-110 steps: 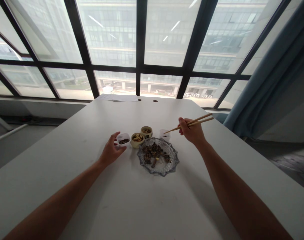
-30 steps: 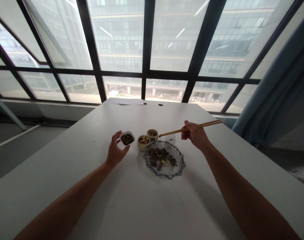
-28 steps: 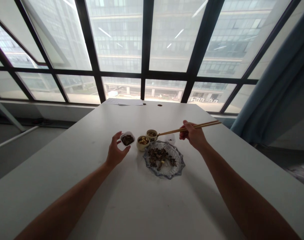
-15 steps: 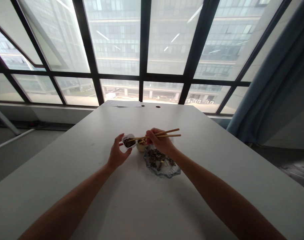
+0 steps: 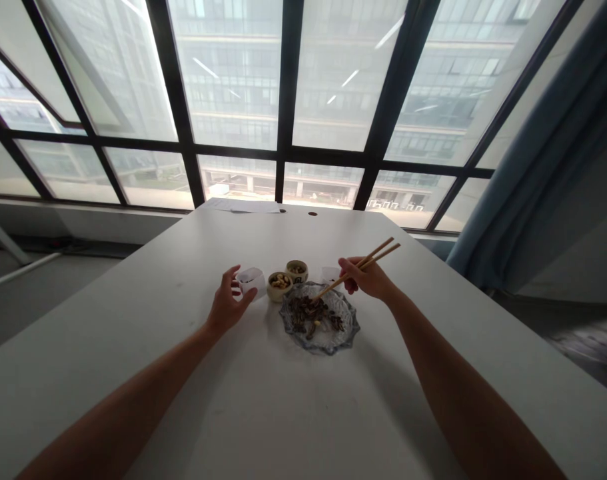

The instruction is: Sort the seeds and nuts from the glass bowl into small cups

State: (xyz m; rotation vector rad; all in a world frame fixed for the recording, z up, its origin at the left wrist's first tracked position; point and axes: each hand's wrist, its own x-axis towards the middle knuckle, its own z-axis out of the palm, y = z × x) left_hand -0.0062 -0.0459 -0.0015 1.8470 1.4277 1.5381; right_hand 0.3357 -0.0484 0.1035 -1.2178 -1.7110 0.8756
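My left hand (image 5: pixel 229 300) holds a small white translucent cup (image 5: pixel 252 283), fingers and thumb around its left side; its contents are hard to make out. In my right hand (image 5: pixel 366 276) is a pair of wooden chopsticks (image 5: pixel 378 253), their tips down among dark, seed-like pieces (image 5: pixel 303 312) in a clear scalloped glass dish (image 5: pixel 352 330). Between the cup and the dish stands a small cream bowl (image 5: pixel 279 287) of pale nuts. Behind it is a second small bowl (image 5: pixel 297 271) with bits inside. Another translucent cup (image 5: pixel 330 275) sits behind the dish, left of my right hand.
White papers (image 5: pixel 248 206) lie at the far edge of the white table (image 5: pixel 213 400), near two dark round holes. Beyond stand dark-framed windows. A blue curtain (image 5: pixel 523 153) hangs at the right.
My right hand has moved right, and the chopstick tips have gone from the left cup to the glass dish. The left cup is now more upright. The back bowl and right cup have come into clearer view.
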